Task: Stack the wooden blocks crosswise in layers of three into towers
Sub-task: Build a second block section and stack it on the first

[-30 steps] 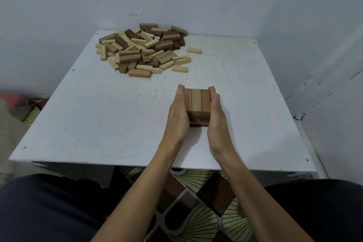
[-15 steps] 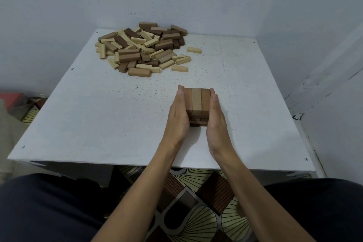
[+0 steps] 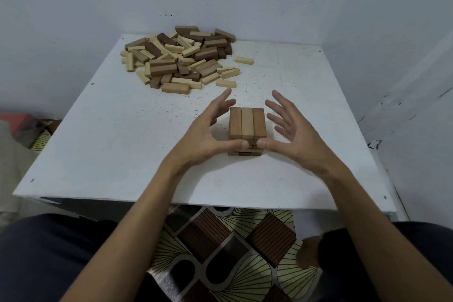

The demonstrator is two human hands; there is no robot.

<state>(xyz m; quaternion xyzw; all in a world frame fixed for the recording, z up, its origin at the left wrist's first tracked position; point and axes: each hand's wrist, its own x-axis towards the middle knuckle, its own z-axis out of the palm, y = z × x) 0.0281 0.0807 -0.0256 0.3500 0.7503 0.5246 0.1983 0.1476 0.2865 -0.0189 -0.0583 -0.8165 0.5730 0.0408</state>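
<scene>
A short tower of wooden blocks stands near the middle of the white table. Its top layer is three blocks side by side, running away from me, with crosswise layers beneath. My left hand is left of the tower and my right hand is right of it, both with fingers spread and held off its sides. Both thumbs touch the tower's near face just under the top layer. A loose pile of light and dark wooden blocks lies at the table's far left.
Single blocks lie strayed at the pile's right edge. Grey walls close the table's far and right sides. The table's near edge runs just behind my forearms, with patterned floor and my dark-clothed legs below.
Both hands were pressed flat against the tower's left and right sides. Now the fingers have spread and lifted away from it, and only the thumbs stay at the near face.
</scene>
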